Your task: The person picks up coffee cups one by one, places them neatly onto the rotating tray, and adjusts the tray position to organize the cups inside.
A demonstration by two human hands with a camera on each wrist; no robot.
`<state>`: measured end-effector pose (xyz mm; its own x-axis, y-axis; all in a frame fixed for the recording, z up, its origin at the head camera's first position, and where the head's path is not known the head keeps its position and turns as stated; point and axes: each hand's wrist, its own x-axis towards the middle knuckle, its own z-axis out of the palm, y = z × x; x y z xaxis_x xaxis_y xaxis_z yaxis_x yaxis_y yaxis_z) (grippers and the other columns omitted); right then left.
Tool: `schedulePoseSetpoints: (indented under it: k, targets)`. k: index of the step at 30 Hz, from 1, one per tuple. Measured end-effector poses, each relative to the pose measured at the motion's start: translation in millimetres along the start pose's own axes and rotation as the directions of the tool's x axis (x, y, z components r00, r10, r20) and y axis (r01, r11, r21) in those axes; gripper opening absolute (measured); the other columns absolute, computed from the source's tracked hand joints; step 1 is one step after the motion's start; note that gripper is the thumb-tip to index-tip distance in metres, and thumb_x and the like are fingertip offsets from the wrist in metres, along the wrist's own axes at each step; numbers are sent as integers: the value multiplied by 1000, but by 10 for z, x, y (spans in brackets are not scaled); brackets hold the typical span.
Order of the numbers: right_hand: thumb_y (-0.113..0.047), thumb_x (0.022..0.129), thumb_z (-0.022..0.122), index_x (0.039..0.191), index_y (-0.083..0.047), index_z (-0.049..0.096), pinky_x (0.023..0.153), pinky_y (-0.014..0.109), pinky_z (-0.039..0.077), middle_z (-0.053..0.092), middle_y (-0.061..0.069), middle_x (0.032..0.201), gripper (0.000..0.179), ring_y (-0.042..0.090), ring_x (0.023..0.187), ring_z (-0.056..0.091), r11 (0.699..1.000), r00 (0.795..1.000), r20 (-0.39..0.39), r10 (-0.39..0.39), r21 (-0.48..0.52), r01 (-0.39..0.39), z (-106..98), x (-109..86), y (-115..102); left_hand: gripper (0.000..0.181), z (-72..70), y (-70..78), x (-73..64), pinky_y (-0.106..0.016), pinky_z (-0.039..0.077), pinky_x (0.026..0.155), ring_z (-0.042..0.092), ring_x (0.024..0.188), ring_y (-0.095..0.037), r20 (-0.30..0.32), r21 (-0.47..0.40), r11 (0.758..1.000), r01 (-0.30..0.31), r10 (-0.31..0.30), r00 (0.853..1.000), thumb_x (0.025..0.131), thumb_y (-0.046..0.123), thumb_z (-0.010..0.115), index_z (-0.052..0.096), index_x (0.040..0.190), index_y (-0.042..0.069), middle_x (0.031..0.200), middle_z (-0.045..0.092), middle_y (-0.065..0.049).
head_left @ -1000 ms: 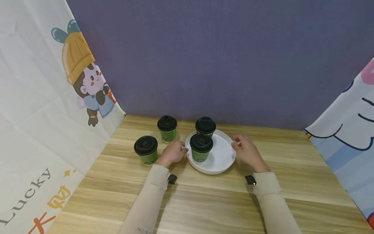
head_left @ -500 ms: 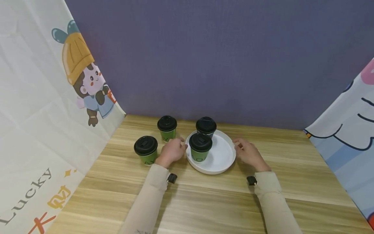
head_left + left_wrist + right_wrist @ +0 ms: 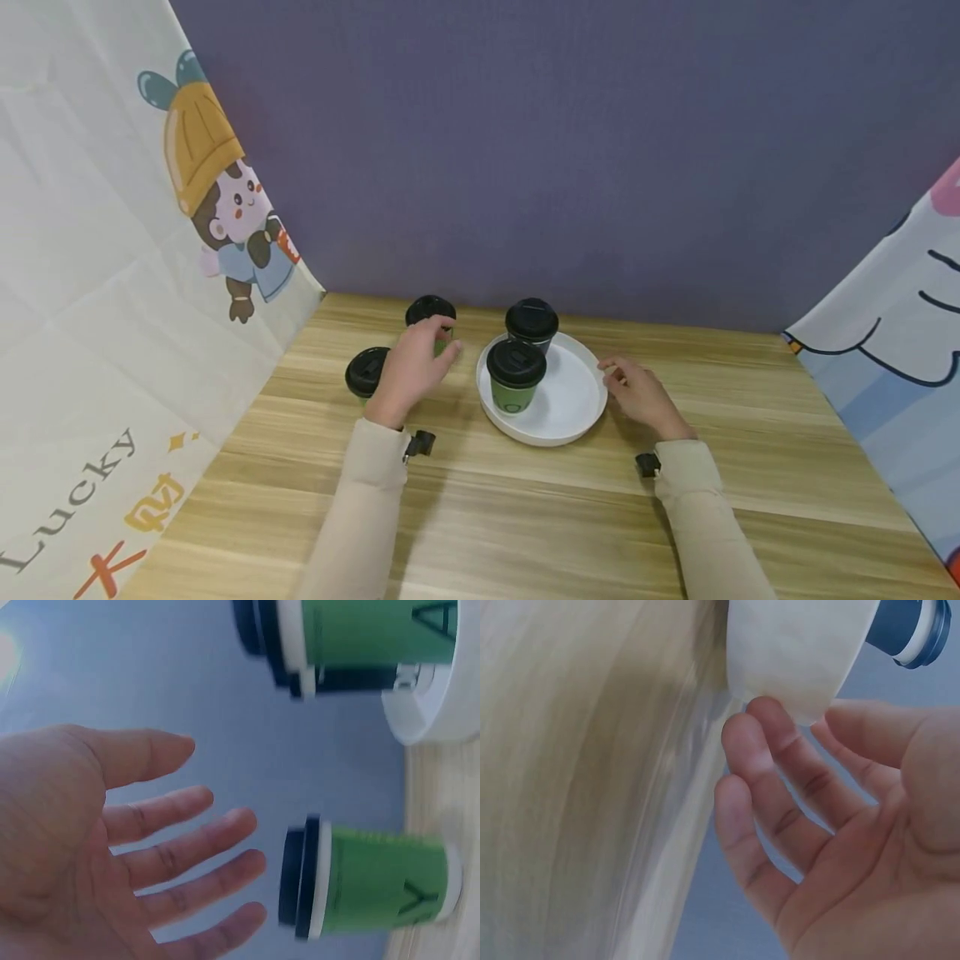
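Note:
My left hand is raised beside the back-left paper cup, a green one with a black lid. Its fingers are spread and hold nothing; in the left wrist view the fingertips are just short of the lid. My right hand is at the right rim of a round white plate, thumb and fingertips at its edge, fingers bent. Two lidded cups stand upright on the plate's left part: a green cup in front and a darker cup behind it.
Another lidded green cup stands at front left, partly hidden by my left hand. The wooden table ends at a dark blue-grey backdrop. Printed white sheets hang at the left and right.
My left hand has left the plate's left rim, moving left and up to the back-left cup with its fingers spreading. The right hand stays at the rim.

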<state>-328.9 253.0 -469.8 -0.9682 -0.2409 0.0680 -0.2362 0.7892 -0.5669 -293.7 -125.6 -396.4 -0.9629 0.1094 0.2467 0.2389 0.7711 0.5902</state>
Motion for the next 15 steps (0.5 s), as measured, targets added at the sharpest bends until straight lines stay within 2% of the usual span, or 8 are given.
schedulePoseSetpoints:
  k: [5, 11, 15]
  targets:
    - [-15, 108, 49, 130, -5, 60, 62, 33, 49, 67, 16, 97, 26, 20, 74, 65, 999, 1000, 8, 21, 29, -21, -9, -4, 0, 46, -173, -150, -21, -54, 51, 99, 62, 120, -35, -12, -12, 1000, 28, -28, 1000, 103, 33, 62, 57, 142, 10, 131, 65, -15]
    - [-12, 107, 51, 121, -4, 61, 61, 31, 51, 67, 19, 96, 19, 24, 76, 68, 997, 1000, 15, 17, 77, -18, -12, -18, -21, 50, -316, -373, -37, -55, 51, 97, 64, 115, -41, -20, -18, 998, 59, -60, 998, 100, 29, 65, 55, 143, 4, 133, 63, -23]
    - [-9, 105, 54, 120, -4, 60, 61, 31, 52, 68, 20, 101, 18, 25, 81, 66, 995, 999, 30, -12, 100, 9, -38, -28, -18, 54, -368, -516, -38, -57, 49, 101, 61, 120, -44, -1, -6, 998, 55, -55, 998, 99, 28, 67, 54, 143, 1, 137, 60, -27]
